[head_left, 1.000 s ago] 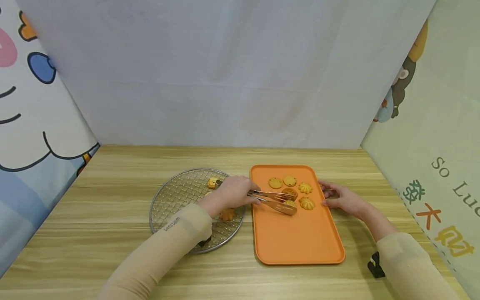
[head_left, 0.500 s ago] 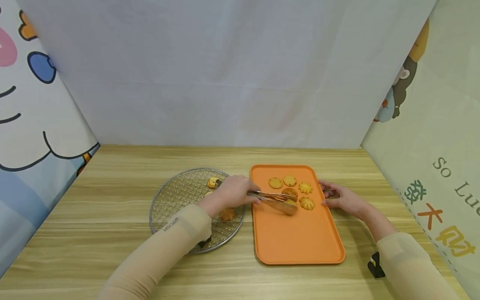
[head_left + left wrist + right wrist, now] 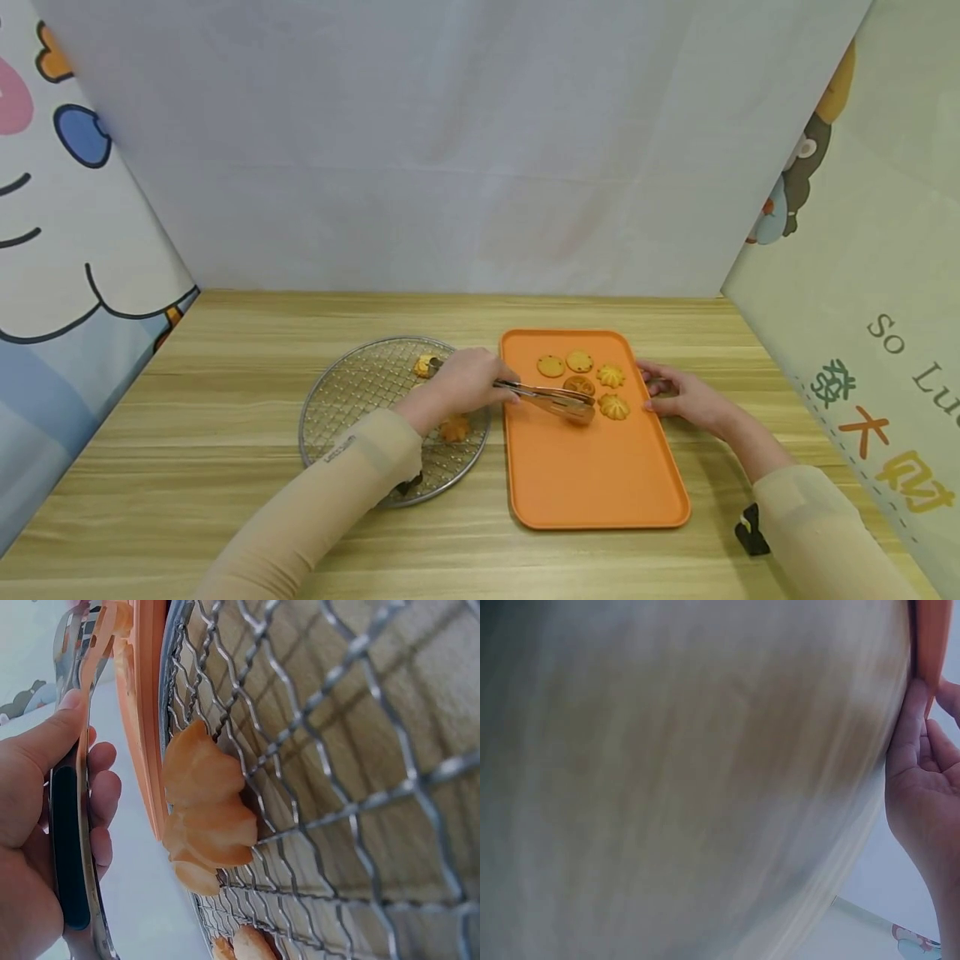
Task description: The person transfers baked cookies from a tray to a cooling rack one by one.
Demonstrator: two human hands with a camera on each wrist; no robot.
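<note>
Orange tray (image 3: 592, 483) lies flat on the wooden table (image 3: 225, 400), taken here as the landmark. Left hand (image 3: 468, 382) sits just off the tray's left edge, fingers and thumb curled round the handle of metal tongs (image 3: 551, 398); the tong blades reach over the tray and are closed on a cookie (image 3: 579, 406) near the tray's far half, mostly hidden between the blades. In the left wrist view the same tongs (image 3: 71, 825) show a dark grip strip under the thumb; their tips are cut off at the frame's top edge. Five more cookies lie on the tray's far end: two flat round ones (image 3: 551, 366), a darker one (image 3: 579, 385) partly behind the tongs, two ridged ones (image 3: 613, 407). Right hand (image 3: 686, 398) rests against the tray's right rim, fingers loosely extended, gripping nothing; the right wrist view is heavily blurred, only fingertips at the rim (image 3: 928, 645) readable. Left of the tray, touching or nearly touching it, a round wire rack (image 3: 352, 392) holds a few cookies (image 3: 454, 429), some hidden by the left forearm
</note>
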